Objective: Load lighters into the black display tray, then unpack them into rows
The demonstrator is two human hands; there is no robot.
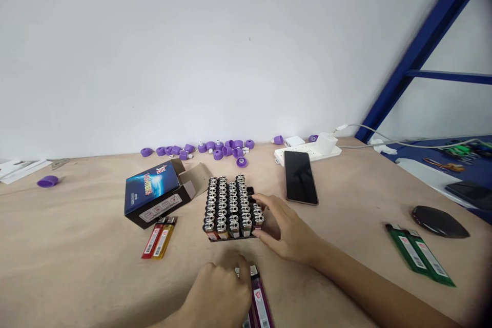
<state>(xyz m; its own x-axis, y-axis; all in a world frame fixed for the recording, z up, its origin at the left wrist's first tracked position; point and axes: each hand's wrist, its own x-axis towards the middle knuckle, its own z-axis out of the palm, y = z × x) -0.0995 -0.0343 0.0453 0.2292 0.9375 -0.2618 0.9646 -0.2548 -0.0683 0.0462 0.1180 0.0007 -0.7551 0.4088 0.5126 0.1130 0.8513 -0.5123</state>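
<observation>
A block of lighters [227, 207] stands upright in a dark tray, metal tops facing up in several rows. My right hand [290, 228] grips its right side, thumb at the near corner and fingertips farther back, where the last row is only partly filled. Below the tray, my left hand [219, 292] is closed over a pair of purple lighters [262, 302] lying on the table. Its index finger rests by the metal top of the left one, and the other fingers are curled out of sight. The hand covers most of that lighter.
An open blue lighter box [154, 192] lies left of the tray, with red [152, 240] and yellow lighters [164, 240] before it. Purple caps [226, 150] line the wall. A phone [300, 177], a power strip [307, 151], green lighters [421, 256] and a black mouse-like object [440, 221] sit rightward.
</observation>
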